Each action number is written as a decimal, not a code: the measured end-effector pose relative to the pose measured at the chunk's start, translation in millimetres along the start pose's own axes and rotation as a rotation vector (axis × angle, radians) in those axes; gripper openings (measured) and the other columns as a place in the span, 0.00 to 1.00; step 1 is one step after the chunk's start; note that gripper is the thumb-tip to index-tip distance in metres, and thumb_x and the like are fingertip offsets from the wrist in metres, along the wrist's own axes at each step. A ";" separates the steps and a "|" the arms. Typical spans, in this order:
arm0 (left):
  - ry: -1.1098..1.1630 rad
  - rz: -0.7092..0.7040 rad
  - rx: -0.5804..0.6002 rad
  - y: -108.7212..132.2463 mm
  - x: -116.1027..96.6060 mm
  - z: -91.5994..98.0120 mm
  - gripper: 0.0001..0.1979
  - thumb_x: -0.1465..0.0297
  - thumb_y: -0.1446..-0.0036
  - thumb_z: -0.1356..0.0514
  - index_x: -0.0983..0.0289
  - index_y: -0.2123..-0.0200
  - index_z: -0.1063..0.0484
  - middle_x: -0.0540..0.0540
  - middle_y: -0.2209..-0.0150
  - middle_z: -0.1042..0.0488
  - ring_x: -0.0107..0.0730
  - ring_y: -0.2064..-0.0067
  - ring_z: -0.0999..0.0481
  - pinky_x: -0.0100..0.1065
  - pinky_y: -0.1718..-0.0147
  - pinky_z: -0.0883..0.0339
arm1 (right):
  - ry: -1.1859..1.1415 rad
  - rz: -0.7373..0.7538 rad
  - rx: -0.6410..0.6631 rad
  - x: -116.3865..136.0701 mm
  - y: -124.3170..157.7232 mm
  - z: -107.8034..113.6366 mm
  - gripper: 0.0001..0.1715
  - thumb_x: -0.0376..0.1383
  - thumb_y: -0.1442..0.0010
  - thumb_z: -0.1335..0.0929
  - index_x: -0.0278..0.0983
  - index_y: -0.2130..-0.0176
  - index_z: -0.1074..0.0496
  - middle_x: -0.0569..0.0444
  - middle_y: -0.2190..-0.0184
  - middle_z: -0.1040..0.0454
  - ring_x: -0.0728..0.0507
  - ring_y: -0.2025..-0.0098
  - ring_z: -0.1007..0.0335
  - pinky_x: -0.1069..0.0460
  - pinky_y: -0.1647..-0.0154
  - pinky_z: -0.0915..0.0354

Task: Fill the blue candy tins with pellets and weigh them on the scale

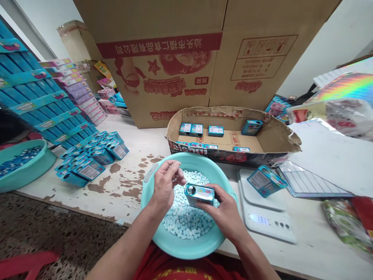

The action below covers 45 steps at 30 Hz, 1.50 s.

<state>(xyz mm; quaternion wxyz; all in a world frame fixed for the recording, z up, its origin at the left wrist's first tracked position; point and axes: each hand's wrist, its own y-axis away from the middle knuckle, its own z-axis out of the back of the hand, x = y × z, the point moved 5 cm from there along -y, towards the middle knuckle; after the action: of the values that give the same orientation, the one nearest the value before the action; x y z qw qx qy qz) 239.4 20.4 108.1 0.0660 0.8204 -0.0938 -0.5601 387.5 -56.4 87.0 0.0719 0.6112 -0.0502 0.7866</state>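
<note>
My right hand [224,212] grips a small blue candy box [201,193] by its right end. The box has a round opening in its upper face, near the left end. My left hand [167,181] hovers just left of the box, fingers curled in against the thumb; whatever they hold, if anything, is hidden. Both hands are over a turquoise basin [189,252], which holds many small pale-blue candies [186,225]. On the right, another blue candy box [266,181] stands tilted on a white digital scale [268,223] with a lit display.
Behind the basin sits a low, cut-down carton [233,144] with several blue boxes inside. A large cardboard box [175,77] rises behind it. Grouped blue boxes [90,159], stacked display trays [43,89] and another basin [26,167] stand left. White sheets [332,155] lie right.
</note>
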 end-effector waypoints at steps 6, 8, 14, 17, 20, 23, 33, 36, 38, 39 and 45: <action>-0.618 -0.005 0.275 -8.8 16.9 10.2 0.12 0.59 0.45 0.44 0.61 0.66 0.32 0.51 0.71 0.27 0.32 0.68 0.27 0.35 0.67 0.33 | -0.298 -0.129 -0.010 -7.3 8.5 22.8 0.24 0.42 0.60 0.23 0.37 0.63 0.29 0.55 0.69 0.23 0.42 0.68 0.27 0.48 0.64 0.29; -1.103 -0.108 0.555 -6.6 30.9 7.8 0.12 0.61 0.46 0.43 0.59 0.60 0.29 0.56 0.58 0.25 0.44 0.53 0.28 0.46 0.53 0.37 | -0.316 -0.137 -0.073 -10.2 15.6 41.1 0.27 0.43 0.63 0.22 0.38 0.63 0.29 0.53 0.69 0.23 0.40 0.68 0.26 0.47 0.65 0.28; -1.704 -0.134 0.961 -7.5 70.4 2.3 0.30 0.61 0.47 0.41 0.55 0.40 0.41 0.63 0.38 0.41 0.58 0.37 0.45 0.56 0.45 0.47 | -0.142 -0.125 -0.488 -18.3 50.8 116.1 0.29 0.45 0.61 0.22 0.38 0.61 0.30 0.53 0.72 0.24 0.41 0.75 0.27 0.50 0.76 0.28; -1.685 -0.073 1.078 4.2 82.2 -13.0 0.36 0.50 0.50 0.41 0.53 0.39 0.43 0.65 0.38 0.42 0.66 0.38 0.47 0.61 0.48 0.47 | -0.009 -0.161 -0.585 -23.6 64.7 131.9 0.28 0.46 0.62 0.23 0.37 0.62 0.29 0.54 0.73 0.24 0.42 0.74 0.27 0.51 0.75 0.28; -1.641 -0.081 1.199 26.7 88.4 -23.9 0.30 0.52 0.48 0.44 0.57 0.43 0.36 0.67 0.44 0.38 0.65 0.42 0.42 0.59 0.52 0.42 | 0.038 -0.194 -0.558 -30.8 70.6 129.7 0.27 0.47 0.61 0.23 0.37 0.63 0.28 0.53 0.73 0.24 0.42 0.73 0.27 0.52 0.73 0.27; -1.604 -0.116 1.284 43.7 88.9 -19.0 0.20 0.63 0.49 0.43 0.62 0.52 0.32 0.64 0.53 0.33 0.54 0.50 0.34 0.48 0.55 0.37 | 0.032 -0.196 -0.577 -33.0 72.3 128.6 0.27 0.48 0.61 0.24 0.37 0.63 0.27 0.53 0.71 0.23 0.43 0.71 0.27 0.53 0.72 0.27; -1.311 0.175 0.850 10.4 62.8 39.6 0.08 0.76 0.57 0.44 0.62 0.70 0.32 0.52 0.70 0.30 0.35 0.67 0.30 0.32 0.69 0.38 | -0.049 -0.049 -0.480 4.8 43.0 101.6 0.24 0.44 0.57 0.23 0.39 0.61 0.29 0.56 0.73 0.26 0.45 0.74 0.29 0.52 0.74 0.30; -0.748 0.406 0.538 4.0 47.2 43.6 0.05 0.71 0.55 0.41 0.62 0.71 0.34 0.46 0.80 0.38 0.24 0.79 0.38 0.24 0.83 0.48 | 0.003 0.036 -0.247 14.3 29.3 59.6 0.18 0.42 0.52 0.25 0.40 0.62 0.29 0.55 0.66 0.26 0.44 0.67 0.29 0.52 0.66 0.31; -0.349 0.452 0.344 3.4 35.7 39.0 0.09 0.69 0.56 0.38 0.63 0.69 0.35 0.45 0.80 0.37 0.21 0.81 0.41 0.22 0.87 0.55 | 0.062 0.040 -0.123 13.6 23.1 33.6 0.15 0.40 0.50 0.27 0.40 0.62 0.29 0.55 0.65 0.26 0.44 0.64 0.29 0.52 0.64 0.33; -0.171 0.444 0.265 3.4 30.1 34.9 0.11 0.68 0.56 0.37 0.63 0.69 0.35 0.47 0.78 0.35 0.20 0.81 0.39 0.21 0.87 0.56 | 0.097 0.039 -0.078 11.8 20.9 22.7 0.13 0.38 0.49 0.27 0.39 0.62 0.30 0.55 0.65 0.27 0.44 0.63 0.30 0.52 0.63 0.34; 0.294 0.280 -0.023 1.5 18.5 8.2 0.13 0.65 0.55 0.34 0.65 0.75 0.35 0.49 0.78 0.32 0.25 0.77 0.30 0.23 0.83 0.40 | 0.282 0.076 0.051 0.8 13.8 -17.2 0.14 0.31 0.49 0.29 0.39 0.61 0.31 0.54 0.63 0.29 0.42 0.61 0.32 0.49 0.61 0.37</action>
<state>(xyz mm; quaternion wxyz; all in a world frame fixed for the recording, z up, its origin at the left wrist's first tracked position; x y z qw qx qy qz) 238.3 14.7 88.6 0.1657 0.8716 -0.1900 -0.4204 368.5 -67.1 83.6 0.0328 0.4939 -0.0426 0.8678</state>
